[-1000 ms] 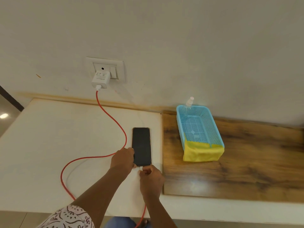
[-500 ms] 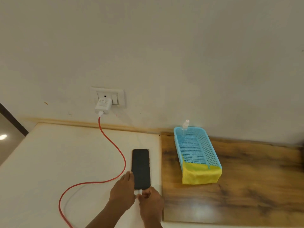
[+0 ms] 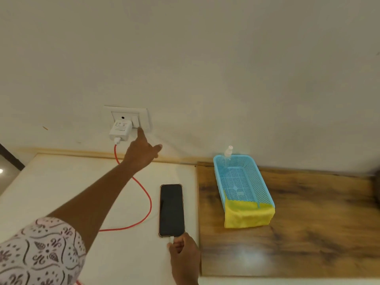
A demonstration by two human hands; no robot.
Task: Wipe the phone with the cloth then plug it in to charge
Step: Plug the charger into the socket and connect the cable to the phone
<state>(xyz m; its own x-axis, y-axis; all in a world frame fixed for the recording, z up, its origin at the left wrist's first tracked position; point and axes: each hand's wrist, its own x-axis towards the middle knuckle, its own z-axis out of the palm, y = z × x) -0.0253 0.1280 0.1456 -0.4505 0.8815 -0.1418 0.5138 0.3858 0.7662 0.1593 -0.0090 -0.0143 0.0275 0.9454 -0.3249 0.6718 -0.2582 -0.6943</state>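
Note:
A black phone (image 3: 171,209) lies face up on the white table (image 3: 61,182). My right hand (image 3: 184,254) pinches the white cable plug at the phone's near end. My left hand (image 3: 141,153) reaches up to the wall socket plate (image 3: 144,116), its index fingertip on the switch beside the white charger (image 3: 121,129). The red cable (image 3: 147,198) runs from the charger across the table, partly hidden behind my left arm. The yellow cloth (image 3: 246,215) hangs over the near end of the blue basket (image 3: 246,182).
A small clear spray bottle (image 3: 227,154) stands in the basket's far corner. The basket sits on a dark wooden board (image 3: 308,233) to the right of the phone. The wall rises right behind the table.
My left hand left the phone's side and rose to the socket switch. My right hand stays at the phone's near end. The view tilted upward.

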